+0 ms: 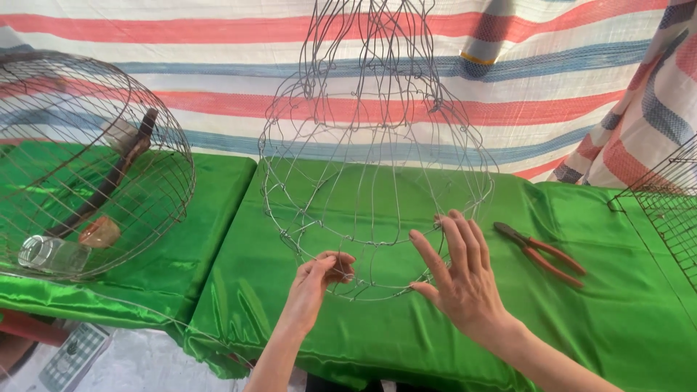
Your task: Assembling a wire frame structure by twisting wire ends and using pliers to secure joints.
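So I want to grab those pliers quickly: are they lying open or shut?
Open. The pliers lie flat on the green cloth, their red handles spread apart in a V, beside the right hand.

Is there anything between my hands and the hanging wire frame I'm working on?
Nothing visible. The left hand pinches the bottom ring of the rounded bare-wire frame, and the right hand, fingers spread, touches the same ring. The red-handled pliers lie off to the right on the shiny green cloth.
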